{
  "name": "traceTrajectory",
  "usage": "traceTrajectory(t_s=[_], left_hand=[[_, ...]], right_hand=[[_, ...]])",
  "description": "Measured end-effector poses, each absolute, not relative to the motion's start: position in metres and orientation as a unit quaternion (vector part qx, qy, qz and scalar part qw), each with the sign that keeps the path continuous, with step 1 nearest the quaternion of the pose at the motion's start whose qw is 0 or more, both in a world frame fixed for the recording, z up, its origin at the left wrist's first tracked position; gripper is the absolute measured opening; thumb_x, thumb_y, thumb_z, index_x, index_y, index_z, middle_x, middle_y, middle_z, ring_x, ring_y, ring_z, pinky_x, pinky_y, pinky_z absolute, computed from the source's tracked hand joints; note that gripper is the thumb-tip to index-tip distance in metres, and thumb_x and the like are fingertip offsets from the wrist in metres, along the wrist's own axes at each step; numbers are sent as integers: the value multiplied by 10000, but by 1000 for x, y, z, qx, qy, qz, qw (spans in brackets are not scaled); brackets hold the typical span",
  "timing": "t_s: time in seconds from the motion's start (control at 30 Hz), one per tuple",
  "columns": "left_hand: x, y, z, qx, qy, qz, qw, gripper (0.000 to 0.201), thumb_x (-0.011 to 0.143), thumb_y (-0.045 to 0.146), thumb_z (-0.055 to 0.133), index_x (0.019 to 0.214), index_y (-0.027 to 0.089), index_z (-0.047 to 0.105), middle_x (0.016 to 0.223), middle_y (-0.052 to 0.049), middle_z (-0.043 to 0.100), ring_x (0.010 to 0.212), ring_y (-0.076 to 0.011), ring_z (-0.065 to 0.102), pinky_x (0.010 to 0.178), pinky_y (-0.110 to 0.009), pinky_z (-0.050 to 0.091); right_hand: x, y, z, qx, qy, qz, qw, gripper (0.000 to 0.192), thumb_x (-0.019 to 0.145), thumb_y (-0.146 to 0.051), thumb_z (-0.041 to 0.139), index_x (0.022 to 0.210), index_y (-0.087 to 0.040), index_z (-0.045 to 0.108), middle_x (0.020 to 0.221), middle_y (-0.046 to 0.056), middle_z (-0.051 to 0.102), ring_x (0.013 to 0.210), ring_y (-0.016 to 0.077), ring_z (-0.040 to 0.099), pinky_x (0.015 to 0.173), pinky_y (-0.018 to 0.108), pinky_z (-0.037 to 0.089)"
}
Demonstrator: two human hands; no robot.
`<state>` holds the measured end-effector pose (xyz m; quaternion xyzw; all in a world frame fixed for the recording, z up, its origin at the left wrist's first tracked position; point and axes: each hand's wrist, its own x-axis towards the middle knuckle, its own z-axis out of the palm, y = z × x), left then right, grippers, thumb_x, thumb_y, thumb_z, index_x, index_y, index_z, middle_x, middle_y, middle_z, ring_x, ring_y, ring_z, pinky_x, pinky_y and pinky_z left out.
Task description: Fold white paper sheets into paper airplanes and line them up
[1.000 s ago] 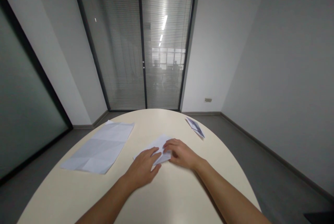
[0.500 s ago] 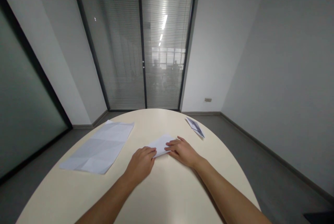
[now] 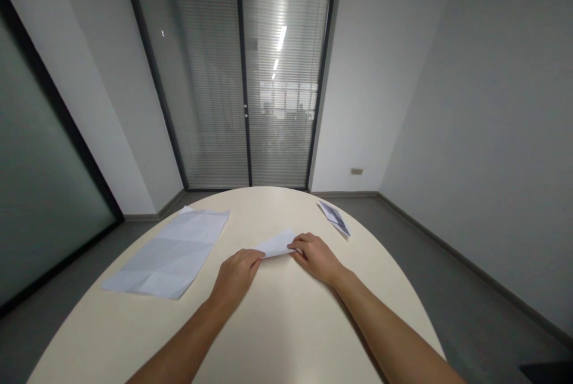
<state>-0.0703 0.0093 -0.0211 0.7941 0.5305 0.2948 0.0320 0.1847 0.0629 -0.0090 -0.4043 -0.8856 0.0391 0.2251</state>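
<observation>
A folded white paper (image 3: 277,245) lies near the middle of the cream oval table (image 3: 286,324). My left hand (image 3: 236,275) pinches its near left edge with the fingertips. My right hand (image 3: 314,257) grips the paper's right end, fingers curled over it. The near edge of the paper is raised a little off the table between the two hands, which sit close together.
A large creased white sheet (image 3: 170,251) lies flat on the left of the table. A small folded paper piece (image 3: 334,218) rests near the far right edge. Beyond the table stand glass doors with blinds (image 3: 237,79) and grey walls.
Both hands have slid off the top of the folded paper to its near edge and taken hold of it. The paper looks narrower, its near edge lifted.
</observation>
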Motion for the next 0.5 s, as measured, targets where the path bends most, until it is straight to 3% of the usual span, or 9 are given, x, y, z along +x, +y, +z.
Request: traceTrajectory(t_s=[0.2,0.33,0.5], left_hand=[[-77,15,-24,749,547,367,69,244,954,321,471,961,225,695,970,-38,746,924,-211,692,848,-329,521],[-81,19,-26,711,571,395,107,204,917,340,504,929,224,671,924,-35,743,882,-215,693,801,-311,505],[-81,23,-26,651,582,464,149,243,871,421,551,927,212,661,849,-23,713,730,-193,637,711,-298,488]], right_hand=[[188,66,-7,-413,-867,79,267,228,975,-306,524,987,-204,728,994,61,738,979,218,641,905,327,438],[191,67,-9,-473,-828,116,277,266,973,-383,519,991,-217,725,973,61,747,920,231,659,798,317,448],[190,71,-14,-486,-763,212,370,309,927,-470,565,922,-199,714,841,35,725,768,200,631,717,297,447]])
